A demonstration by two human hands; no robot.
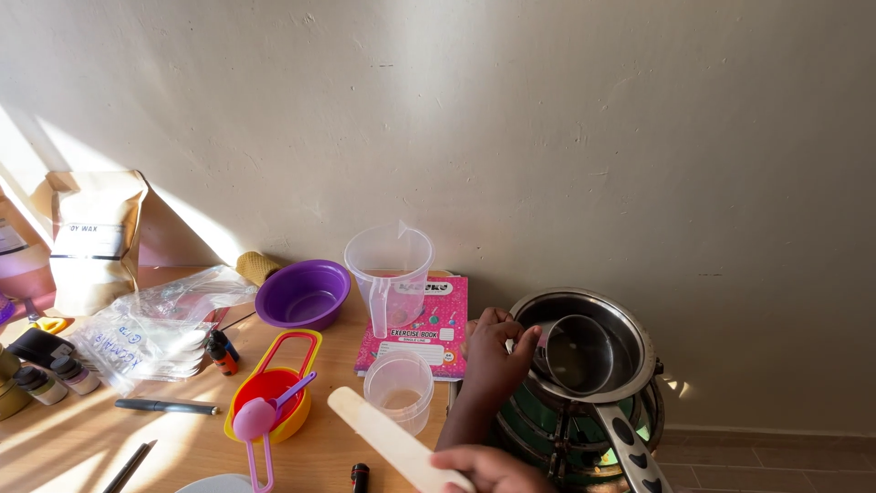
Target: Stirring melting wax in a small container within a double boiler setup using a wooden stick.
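Note:
My left hand (491, 361) grips the rim of a small metal cup (579, 356) that sits inside a steel pot (630, 319) on a green gas burner (547, 429). At the bottom edge, my right hand (497, 470) holds a flat wooden stick (379, 424) that points up and to the left. The stick's tip lies just below a small clear plastic cup (399, 391) with a little pale content. A clear measuring jug (388, 265) stands on a pink exercise book (429, 329) behind it.
On the wooden table to the left are a purple bowl (303, 294), nested red and yellow measuring cups (269, 393) with a purple spoon (255, 418), plastic bags (155, 329), a brown paper bag (91, 237), small bottles (55, 374) and a pen (164, 406). The pot handle (634, 452) points toward me.

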